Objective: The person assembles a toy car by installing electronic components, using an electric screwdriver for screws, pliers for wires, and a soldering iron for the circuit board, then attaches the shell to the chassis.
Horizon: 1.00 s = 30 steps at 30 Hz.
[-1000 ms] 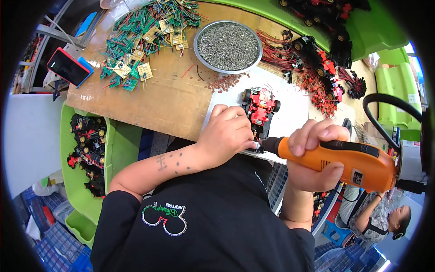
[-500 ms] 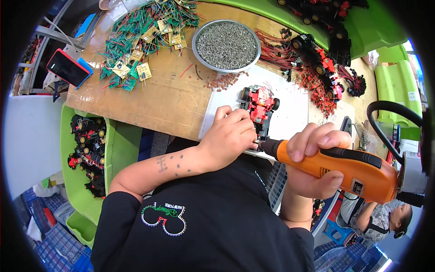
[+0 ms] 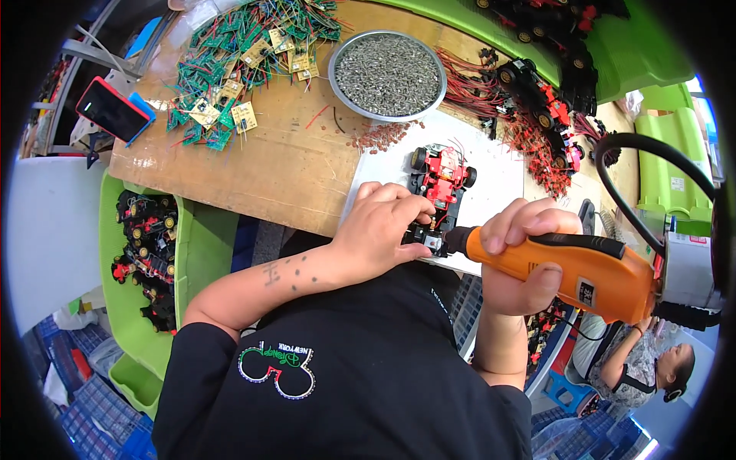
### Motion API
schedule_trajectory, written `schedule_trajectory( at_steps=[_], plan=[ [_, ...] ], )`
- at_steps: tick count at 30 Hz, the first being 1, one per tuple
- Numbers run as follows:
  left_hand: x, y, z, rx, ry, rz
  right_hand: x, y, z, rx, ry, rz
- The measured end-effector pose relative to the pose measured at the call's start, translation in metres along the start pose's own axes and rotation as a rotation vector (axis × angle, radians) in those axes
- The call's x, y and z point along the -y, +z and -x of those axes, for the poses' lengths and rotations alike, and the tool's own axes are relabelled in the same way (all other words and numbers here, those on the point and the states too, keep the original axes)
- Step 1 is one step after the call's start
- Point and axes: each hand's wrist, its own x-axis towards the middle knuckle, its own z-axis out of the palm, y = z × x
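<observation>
A black and red toy car chassis (image 3: 443, 178) with black wheels lies on a white sheet in front of me. My left hand (image 3: 381, 228) grips its near left side, the thumb at the near end and the other fingers further up. My right hand (image 3: 529, 253) is wrapped around an orange electric screwdriver (image 3: 606, 280). The dark nose of the screwdriver is at the chassis's near end, beside a small pale part (image 3: 433, 241). Its bit is hidden, so I cannot tell whether it touches a screw.
A round metal bowl of small screws (image 3: 387, 73) stands beyond the chassis. Circuit boards with wires (image 3: 238, 69) are heaped at the far left. Red wired parts (image 3: 540, 157) and car chassis lie to the right. A green bin (image 3: 195, 245) holds more chassis. Another person (image 3: 632, 356) sits at right.
My left thumb and fingers have spread apart along the chassis, uncovering the pale part at its near end. The screwdriver has shifted slightly left and up with my right hand.
</observation>
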Motion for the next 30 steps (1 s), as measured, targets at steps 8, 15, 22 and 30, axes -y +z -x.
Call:
schedule_trajectory(
  at_steps=[8,15,22,30],
  plan=[
    [0.001,0.001,-0.002,-0.033,0.003,-0.003,-0.01,0.001,-0.003,0.064,0.012,-0.01],
    [0.003,-0.012,-0.022,0.016,0.169,0.005,0.015,-0.041,-0.021,-0.071,-0.141,0.132],
    [-0.008,0.009,-0.07,-0.215,0.143,-0.335,0.002,-0.153,0.056,-0.515,0.321,0.222],
    [-0.016,0.005,-0.074,0.033,-0.22,0.406,0.026,-0.291,0.093,-0.836,0.097,0.192]
  ],
)
